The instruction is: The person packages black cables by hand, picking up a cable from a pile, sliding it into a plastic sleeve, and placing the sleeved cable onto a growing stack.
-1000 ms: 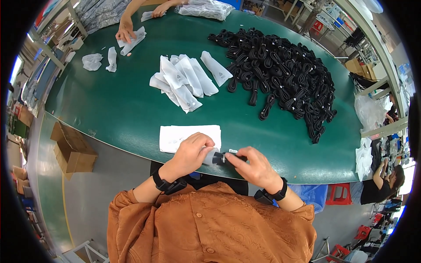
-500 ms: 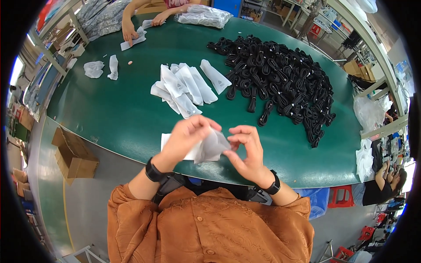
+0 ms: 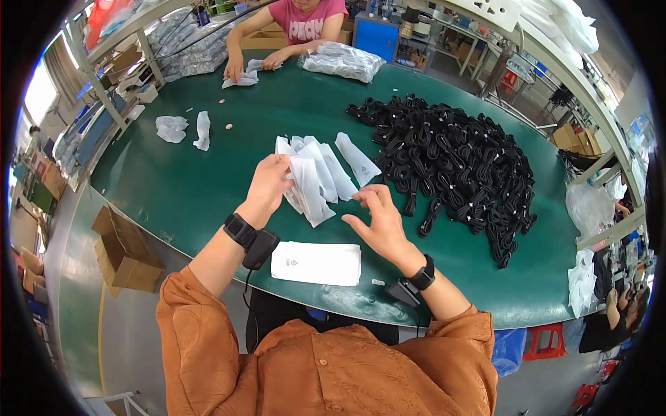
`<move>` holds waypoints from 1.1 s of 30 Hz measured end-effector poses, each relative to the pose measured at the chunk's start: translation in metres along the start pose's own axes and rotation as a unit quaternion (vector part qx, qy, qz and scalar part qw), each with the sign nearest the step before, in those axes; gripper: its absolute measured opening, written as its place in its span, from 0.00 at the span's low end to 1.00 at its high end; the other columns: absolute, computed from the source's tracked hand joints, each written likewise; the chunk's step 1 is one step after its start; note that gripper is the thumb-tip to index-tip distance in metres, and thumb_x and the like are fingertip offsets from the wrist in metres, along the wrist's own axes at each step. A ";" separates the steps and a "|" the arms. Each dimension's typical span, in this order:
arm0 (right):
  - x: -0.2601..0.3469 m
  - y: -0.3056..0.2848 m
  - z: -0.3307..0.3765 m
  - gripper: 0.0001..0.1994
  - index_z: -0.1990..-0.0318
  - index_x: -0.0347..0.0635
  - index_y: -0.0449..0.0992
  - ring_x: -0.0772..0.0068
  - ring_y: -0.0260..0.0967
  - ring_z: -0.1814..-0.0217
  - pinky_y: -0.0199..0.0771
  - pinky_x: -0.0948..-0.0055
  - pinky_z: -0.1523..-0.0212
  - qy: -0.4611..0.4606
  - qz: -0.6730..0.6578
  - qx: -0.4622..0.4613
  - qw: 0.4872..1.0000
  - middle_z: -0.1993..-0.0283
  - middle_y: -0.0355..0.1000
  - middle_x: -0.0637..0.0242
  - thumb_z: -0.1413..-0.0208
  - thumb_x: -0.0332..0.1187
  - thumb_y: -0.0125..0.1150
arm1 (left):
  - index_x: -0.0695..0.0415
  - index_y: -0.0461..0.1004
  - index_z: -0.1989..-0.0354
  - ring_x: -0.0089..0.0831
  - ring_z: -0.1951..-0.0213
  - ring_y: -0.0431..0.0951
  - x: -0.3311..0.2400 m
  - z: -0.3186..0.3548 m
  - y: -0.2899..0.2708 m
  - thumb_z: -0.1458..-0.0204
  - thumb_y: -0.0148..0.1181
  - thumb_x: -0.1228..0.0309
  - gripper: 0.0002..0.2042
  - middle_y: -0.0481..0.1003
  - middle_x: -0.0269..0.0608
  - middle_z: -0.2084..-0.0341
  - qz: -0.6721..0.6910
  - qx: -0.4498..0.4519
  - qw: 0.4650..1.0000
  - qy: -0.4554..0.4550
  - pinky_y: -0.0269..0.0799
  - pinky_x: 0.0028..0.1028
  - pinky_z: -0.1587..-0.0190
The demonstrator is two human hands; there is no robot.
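Note:
My left hand [image 3: 269, 184] pinches the upper end of a white frosted pouch [image 3: 309, 188] between thumb and fingers. That pouch lies over a pile of similar filled-looking pouches [image 3: 340, 182] in the middle of the green table. To the right of the pile my right hand [image 3: 383, 227] hovers, thumb and fingers apart, with nothing in it. A single pouch [image 3: 358, 159] slants at the pile's right side. Close to the near edge lies a flat stack of white pouches [image 3: 316, 265] with small print.
Bundled black cables [image 3: 451, 163] form a large heap on the right of the green table [image 3: 201, 187]. Two crumpled pouches [image 3: 171, 129] lie far left. Across the table, a person in pink [image 3: 309, 24] handles pouches. An open carton [image 3: 127, 253] stands on the floor at left.
Both hands have moved forward from the flat stack. The left has carried the pouch onto the pile, and the right has let go of it. The whole view has tilted up.

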State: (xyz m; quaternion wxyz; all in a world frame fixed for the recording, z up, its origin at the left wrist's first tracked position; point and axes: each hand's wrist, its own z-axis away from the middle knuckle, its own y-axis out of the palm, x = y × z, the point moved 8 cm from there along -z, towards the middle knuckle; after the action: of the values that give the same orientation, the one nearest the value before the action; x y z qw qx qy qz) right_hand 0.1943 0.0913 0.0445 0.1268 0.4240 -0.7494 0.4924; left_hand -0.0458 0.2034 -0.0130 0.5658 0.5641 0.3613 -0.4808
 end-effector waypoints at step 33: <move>-0.091 0.103 -0.046 0.49 0.31 0.27 0.56 0.31 0.47 0.29 0.48 0.42 0.30 0.027 0.212 0.143 0.966 0.28 0.46 0.31 0.46 0.62 0.61 | 0.61 0.78 0.64 0.46 0.54 0.78 0.001 -0.145 -0.056 0.49 0.62 0.75 0.06 0.77 0.50 0.57 -0.540 0.062 0.821 0.176 0.75 0.37 0.50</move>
State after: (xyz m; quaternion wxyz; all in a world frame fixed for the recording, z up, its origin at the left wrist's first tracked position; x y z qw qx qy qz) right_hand 0.1607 0.1930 -0.0535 -0.0222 0.2562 -0.7401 0.6214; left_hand -0.0791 0.3521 -0.0449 0.1062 0.3877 0.6710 -0.6230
